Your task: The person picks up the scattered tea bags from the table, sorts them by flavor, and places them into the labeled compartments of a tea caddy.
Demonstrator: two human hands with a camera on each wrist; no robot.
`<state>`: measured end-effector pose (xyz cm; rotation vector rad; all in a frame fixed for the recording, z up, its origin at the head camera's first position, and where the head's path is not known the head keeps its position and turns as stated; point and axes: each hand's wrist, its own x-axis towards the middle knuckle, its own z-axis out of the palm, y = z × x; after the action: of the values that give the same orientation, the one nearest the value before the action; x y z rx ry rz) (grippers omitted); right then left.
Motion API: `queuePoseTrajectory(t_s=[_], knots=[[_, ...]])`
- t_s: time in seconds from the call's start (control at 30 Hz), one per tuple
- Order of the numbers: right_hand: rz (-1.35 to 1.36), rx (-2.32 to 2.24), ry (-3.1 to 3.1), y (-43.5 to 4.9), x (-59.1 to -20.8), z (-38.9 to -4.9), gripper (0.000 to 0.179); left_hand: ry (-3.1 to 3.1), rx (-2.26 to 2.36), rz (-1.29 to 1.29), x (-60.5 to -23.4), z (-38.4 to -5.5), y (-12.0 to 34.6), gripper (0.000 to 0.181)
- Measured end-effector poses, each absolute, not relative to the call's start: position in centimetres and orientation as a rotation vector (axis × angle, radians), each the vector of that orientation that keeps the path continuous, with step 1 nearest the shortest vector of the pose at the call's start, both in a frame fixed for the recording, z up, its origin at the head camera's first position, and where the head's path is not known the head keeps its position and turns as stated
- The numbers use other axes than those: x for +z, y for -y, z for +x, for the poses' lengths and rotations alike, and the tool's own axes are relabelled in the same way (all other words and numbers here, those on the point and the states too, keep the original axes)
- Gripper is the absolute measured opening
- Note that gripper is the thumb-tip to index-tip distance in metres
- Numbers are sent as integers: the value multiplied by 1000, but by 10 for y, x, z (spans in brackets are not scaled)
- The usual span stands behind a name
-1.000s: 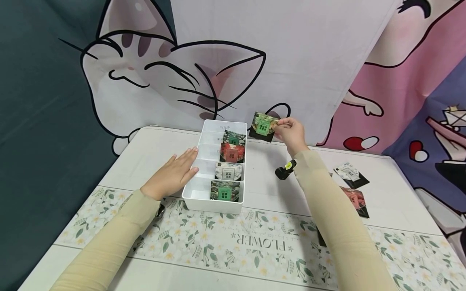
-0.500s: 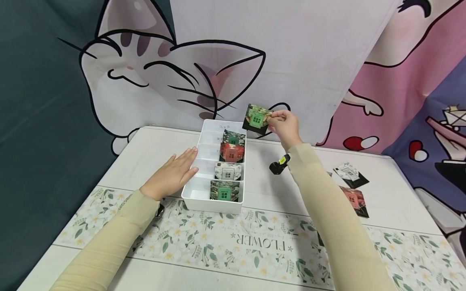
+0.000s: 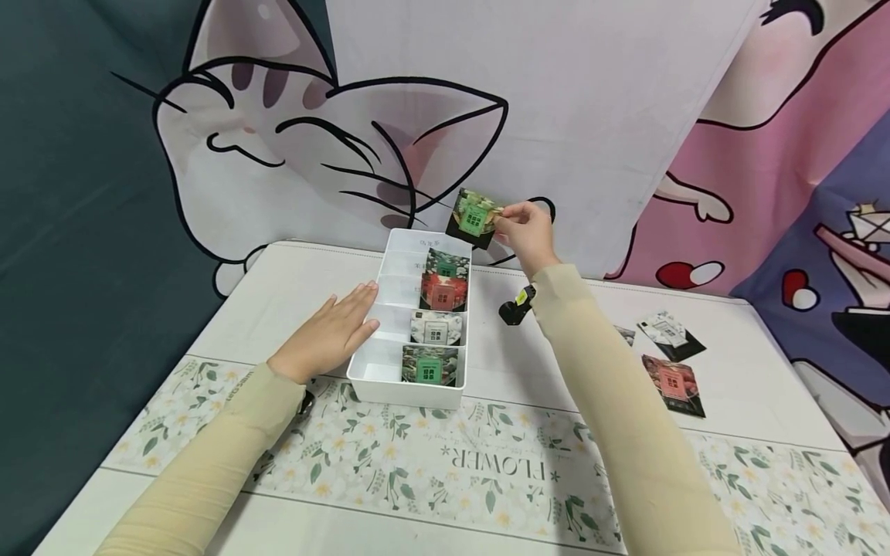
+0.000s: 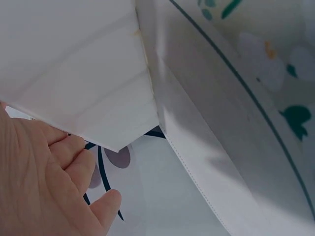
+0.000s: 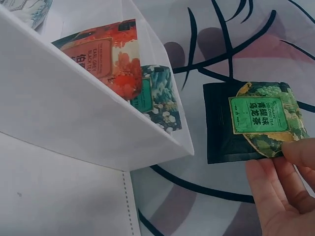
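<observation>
At the one o'clock corner of the white box [image 3: 406, 394], the right hand [image 3: 526, 234] pinches one grape oolong sachet [image 3: 473, 218] between thumb and fingers. Its long axis runs roughly seven to one, black end at seven; its label is bright green. Four boxed sachets [image 3: 443, 293] sit inside; three loose sachets [image 3: 672, 384] lie on the table [image 3: 501, 371] at three. Against the box's nine o'clock wall, the left hand [image 3: 327, 333] rests with fingers straight.

In the right wrist view, the held packet [image 5: 261, 114] at right is reading "GRAPE OOLONG TEA" and "青提味乌龙茶"; the red packet [image 5: 106, 56] at upper left is showing "BLACK TEA". In the head view, the white packet [image 3: 436, 328] at centre is bearing "经典白茶", the green packet [image 3: 429, 365] below it "经典绿茶"; upside-down "FLOWER" is running across the bench [image 3: 389, 494] at lower centre.
</observation>
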<state>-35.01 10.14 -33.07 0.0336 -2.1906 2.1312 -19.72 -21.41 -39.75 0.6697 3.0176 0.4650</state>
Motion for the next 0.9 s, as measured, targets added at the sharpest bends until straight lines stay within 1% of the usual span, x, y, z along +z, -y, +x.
queuePoseTrajectory(t_s=[0.3, 0.6, 0.9], knots=[[64, 2069, 2213, -87, -338, -351, 7, -3015, 462, 653, -398, -195, 213, 67], [38, 2140, 2198, -79, -349, -356, 7, -3012, 457, 662, -397, -195, 212, 68], [117, 2062, 2302, -66, -345, -353, 4, -3023, 456, 669, -397, -196, 212, 68]])
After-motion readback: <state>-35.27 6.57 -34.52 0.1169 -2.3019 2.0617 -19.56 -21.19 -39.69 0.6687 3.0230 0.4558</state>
